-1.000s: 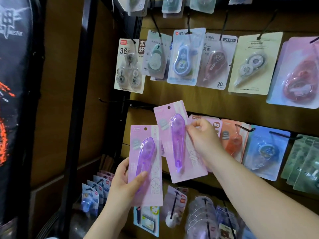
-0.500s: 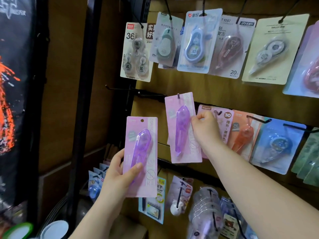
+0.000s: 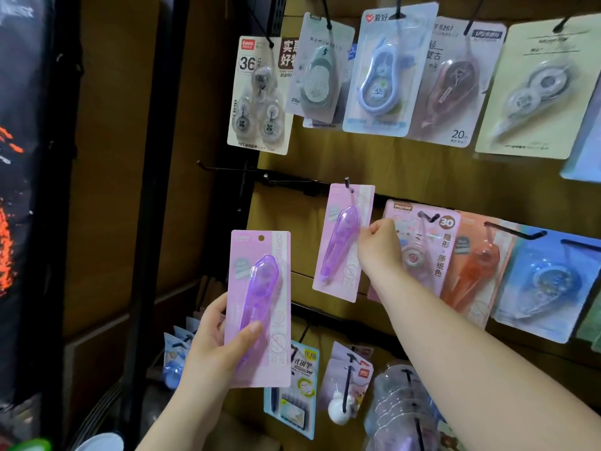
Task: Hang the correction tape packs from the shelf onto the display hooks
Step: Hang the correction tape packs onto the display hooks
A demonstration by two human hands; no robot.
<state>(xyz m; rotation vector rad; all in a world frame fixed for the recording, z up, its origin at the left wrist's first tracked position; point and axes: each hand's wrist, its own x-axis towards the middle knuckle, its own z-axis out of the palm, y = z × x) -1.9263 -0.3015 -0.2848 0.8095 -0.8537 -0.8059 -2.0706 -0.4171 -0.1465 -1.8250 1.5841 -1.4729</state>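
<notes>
Head view, two purple packs. Pack one [image 3: 341,245]: its card hole appears threaded on a hook [image 3: 347,183] in the middle row, with the right hand [image 3: 379,252] pinching its right edge. Pack two [image 3: 260,304]: off the hooks, below and left, with the left hand [image 3: 214,346] gripping its lower half, thumb across the blister [image 3: 260,288]. Handling, as I judge it: light, thin bendable card, slick plastic bubble. I would hold the card edges and keep the hole free.

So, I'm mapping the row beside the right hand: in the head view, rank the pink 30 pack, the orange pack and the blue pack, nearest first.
1. Pink 30 pack, just right of the right hand.
2. Orange pack, further right.
3. Blue pack, far right.
</notes>
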